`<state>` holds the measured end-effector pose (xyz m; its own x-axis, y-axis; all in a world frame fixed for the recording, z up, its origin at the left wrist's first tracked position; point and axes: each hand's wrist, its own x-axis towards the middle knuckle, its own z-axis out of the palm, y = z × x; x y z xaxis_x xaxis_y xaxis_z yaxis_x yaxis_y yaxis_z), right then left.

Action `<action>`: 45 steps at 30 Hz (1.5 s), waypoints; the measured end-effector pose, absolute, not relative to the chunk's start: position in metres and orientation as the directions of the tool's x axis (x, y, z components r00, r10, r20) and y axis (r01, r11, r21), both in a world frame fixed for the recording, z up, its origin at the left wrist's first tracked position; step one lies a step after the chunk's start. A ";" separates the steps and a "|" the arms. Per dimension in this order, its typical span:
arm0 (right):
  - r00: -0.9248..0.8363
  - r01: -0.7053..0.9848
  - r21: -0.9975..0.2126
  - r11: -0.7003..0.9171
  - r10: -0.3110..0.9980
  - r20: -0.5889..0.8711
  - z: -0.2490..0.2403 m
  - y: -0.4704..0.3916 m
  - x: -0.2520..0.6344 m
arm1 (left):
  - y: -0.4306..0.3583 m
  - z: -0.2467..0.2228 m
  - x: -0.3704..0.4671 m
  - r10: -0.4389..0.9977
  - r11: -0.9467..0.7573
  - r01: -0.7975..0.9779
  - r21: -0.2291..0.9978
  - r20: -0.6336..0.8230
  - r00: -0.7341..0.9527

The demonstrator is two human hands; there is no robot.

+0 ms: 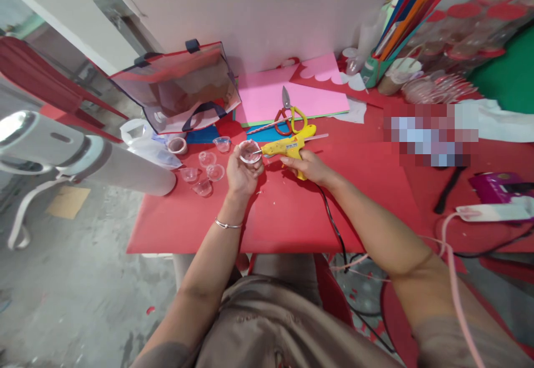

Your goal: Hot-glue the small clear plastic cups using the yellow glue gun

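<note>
A small clear cup [250,151] is gripped in the left hand [241,176], fingers closed around it above the red surface [283,212]. A yellow glue gun [290,146] is clasped in the right hand [306,166], its nozzle touching the cup's rim. More clear cups [204,173] are scattered just left of the left hand; scissors [287,114] lie beyond the gun.

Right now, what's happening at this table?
A person sits at a red table. The left hand holds a small clear cup tilted up; the right hand grips a yellow glue gun with its nozzle at the cup's rim. Several more clear cups sit just left of the hands. Scissors lie on pink paper behind.
</note>
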<state>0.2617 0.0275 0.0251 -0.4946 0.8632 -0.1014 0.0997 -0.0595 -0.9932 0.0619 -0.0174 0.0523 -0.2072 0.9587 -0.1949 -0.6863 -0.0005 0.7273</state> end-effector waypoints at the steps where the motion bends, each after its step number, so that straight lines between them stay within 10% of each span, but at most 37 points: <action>1: -0.497 0.099 -0.993 -0.056 0.862 -0.099 0.025 0.028 0.262 | -0.017 0.053 0.061 0.961 0.018 -0.695 0.719 -0.205 -0.186; 45: -0.491 0.288 -0.958 -0.004 0.858 -0.152 0.028 0.025 0.269 | -0.013 0.042 0.059 0.942 -0.017 -0.697 0.717 -0.221 -0.251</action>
